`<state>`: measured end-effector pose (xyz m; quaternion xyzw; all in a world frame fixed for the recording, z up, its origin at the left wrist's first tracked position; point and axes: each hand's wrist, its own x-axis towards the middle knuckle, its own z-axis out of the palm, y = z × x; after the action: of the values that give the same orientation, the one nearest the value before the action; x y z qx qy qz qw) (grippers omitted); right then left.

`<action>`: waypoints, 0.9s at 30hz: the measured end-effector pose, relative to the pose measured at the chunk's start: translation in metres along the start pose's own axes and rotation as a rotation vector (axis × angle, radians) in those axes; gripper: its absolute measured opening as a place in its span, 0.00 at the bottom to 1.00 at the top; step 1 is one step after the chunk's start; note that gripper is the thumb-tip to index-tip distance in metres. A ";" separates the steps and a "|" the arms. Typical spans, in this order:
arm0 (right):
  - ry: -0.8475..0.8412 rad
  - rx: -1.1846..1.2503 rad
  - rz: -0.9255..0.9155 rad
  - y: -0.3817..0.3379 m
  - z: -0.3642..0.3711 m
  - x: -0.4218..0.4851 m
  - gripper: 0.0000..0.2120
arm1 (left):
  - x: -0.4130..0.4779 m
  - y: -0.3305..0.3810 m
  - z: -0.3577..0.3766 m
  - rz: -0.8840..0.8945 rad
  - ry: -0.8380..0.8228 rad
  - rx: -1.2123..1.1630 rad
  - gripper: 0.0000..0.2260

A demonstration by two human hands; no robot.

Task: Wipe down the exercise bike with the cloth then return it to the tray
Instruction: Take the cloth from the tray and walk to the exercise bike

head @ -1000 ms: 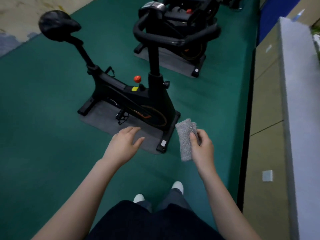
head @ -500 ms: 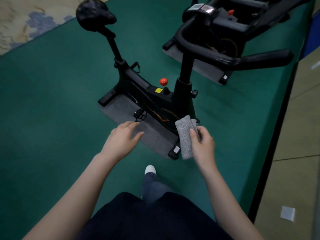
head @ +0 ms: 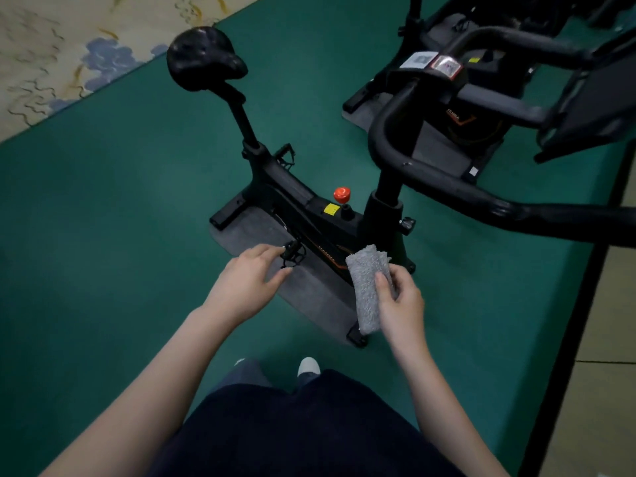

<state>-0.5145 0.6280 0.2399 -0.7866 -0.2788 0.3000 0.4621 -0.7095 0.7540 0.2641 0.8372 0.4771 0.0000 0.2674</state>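
Observation:
A black exercise bike (head: 306, 204) stands on a grey mat on the green floor, with its saddle (head: 203, 60) at the upper left and its handlebar (head: 413, 163) curving to the right. My right hand (head: 401, 302) grips a folded grey cloth (head: 366, 287), held upright in front of the bike's lower frame. My left hand (head: 249, 282) hovers with relaxed fingers near the pedal (head: 292, 253) and holds nothing. No tray is in view.
A second black exercise machine (head: 481, 98) stands behind on its own mat. A patterned beige carpet (head: 51, 46) lies at the upper left. A tan tiled strip (head: 605, 339) runs along the right. My white shoe (head: 308, 366) shows below.
I have stepped closer to the bike, so it now fills more of the view. Both hands have kept their pose, the right one still holding the cloth.

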 end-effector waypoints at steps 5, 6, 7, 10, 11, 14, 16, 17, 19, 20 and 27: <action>0.029 -0.016 0.019 -0.009 0.023 0.011 0.05 | 0.033 -0.020 -0.017 0.060 0.005 -0.001 0.20; 0.042 -0.017 0.026 -0.012 0.030 0.013 0.05 | 0.040 -0.025 -0.021 0.076 0.003 -0.004 0.20; 0.056 -0.017 0.032 -0.015 0.038 0.015 0.05 | 0.047 -0.032 -0.026 0.094 -0.001 -0.006 0.20; 0.104 -0.011 0.061 -0.031 0.068 0.020 0.06 | 0.070 -0.055 -0.043 0.150 -0.027 -0.001 0.20; 0.123 -0.006 0.069 -0.037 0.079 0.021 0.06 | 0.078 -0.064 -0.050 0.169 -0.039 0.003 0.21; 0.207 0.014 0.087 -0.056 0.117 0.025 0.05 | 0.102 -0.095 -0.076 0.231 -0.071 0.020 0.21; 0.268 0.023 0.106 -0.069 0.141 0.027 0.05 | 0.116 -0.114 -0.094 0.271 -0.080 0.018 0.22; 0.294 0.024 0.120 -0.077 0.153 0.028 0.05 | 0.123 -0.123 -0.103 0.288 -0.083 0.019 0.22; 0.337 0.025 0.153 -0.091 0.174 0.030 0.07 | 0.136 -0.140 -0.119 0.322 -0.095 0.030 0.22; 0.357 0.033 0.163 -0.098 0.184 0.031 0.07 | 0.142 -0.146 -0.126 0.339 -0.103 0.034 0.22; 0.537 0.081 0.196 -0.128 0.210 0.032 0.05 | 0.180 -0.160 -0.145 0.486 -0.153 0.056 0.21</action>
<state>-0.6675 0.8219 0.2645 -0.8419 -0.0569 0.1349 0.5194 -0.7759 1.0270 0.2712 0.9319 0.2400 -0.0125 0.2717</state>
